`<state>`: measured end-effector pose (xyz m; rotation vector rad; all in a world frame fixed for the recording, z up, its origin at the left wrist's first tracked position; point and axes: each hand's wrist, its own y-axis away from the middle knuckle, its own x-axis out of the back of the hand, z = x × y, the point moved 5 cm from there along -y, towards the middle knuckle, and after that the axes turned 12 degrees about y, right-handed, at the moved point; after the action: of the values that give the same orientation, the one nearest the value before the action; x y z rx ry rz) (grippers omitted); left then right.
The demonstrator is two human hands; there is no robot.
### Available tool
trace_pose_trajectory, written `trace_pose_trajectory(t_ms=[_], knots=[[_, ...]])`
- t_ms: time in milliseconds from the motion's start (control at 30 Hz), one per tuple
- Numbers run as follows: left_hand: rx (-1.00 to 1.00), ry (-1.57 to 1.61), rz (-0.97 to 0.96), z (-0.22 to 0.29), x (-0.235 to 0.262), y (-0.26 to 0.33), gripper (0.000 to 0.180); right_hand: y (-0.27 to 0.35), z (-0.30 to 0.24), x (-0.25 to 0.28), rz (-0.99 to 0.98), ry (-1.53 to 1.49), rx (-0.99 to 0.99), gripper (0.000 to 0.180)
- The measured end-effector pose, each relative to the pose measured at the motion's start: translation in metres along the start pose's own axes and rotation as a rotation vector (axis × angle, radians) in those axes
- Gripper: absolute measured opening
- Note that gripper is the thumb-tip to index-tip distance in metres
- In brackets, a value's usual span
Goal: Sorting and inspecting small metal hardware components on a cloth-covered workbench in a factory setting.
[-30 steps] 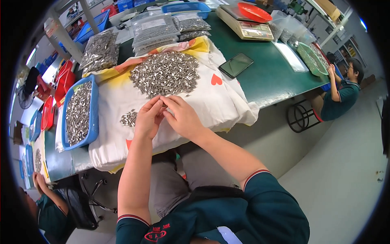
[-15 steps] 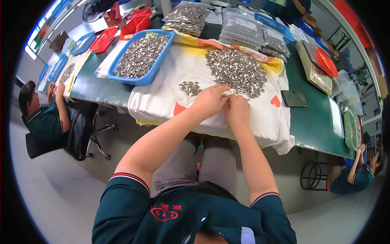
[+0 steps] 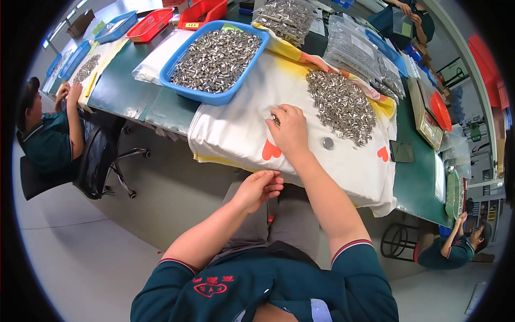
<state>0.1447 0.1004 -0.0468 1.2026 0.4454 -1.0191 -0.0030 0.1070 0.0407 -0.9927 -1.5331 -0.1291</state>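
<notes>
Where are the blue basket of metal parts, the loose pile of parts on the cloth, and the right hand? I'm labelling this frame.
blue basket (image 3: 206, 97), head view, its near rim.
loose pile (image 3: 343, 104), head view, middle of the heap.
right hand (image 3: 289, 130), head view, back of the hand.

A long green table (image 3: 115, 91) carries the work. Directly on it lie a white cloth (image 3: 241, 129), a blue basket (image 3: 217, 59), red trays (image 3: 153, 24) and a scale (image 3: 426, 123).

A factory sorting bench: blue tray (image 3: 177, 64) of small metal parts (image 3: 343, 104), uniformed co-workers.
</notes>
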Motion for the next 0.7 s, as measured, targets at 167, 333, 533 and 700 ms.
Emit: trace_pose_trajectory(t_ms=[167,333,533,700], knots=[[0.060,-0.023,-0.043,0.006,-0.001,-0.007,0.020,0.011,0.001,0.006,-0.001,-0.028,0.068,0.014],[0.104,0.023,-0.077,0.001,0.005,-0.012,0.020,0.032,0.001,0.024,-0.039,-0.028,0.172,0.010],[0.206,0.194,-0.071,-0.001,0.001,-0.012,0.022,0.030,0.007,0.035,0.002,-0.128,0.070,0.018],[0.206,0.191,-0.067,0.000,0.001,-0.012,0.022,0.011,0.006,0.014,-0.021,0.164,-0.101,0.024]])
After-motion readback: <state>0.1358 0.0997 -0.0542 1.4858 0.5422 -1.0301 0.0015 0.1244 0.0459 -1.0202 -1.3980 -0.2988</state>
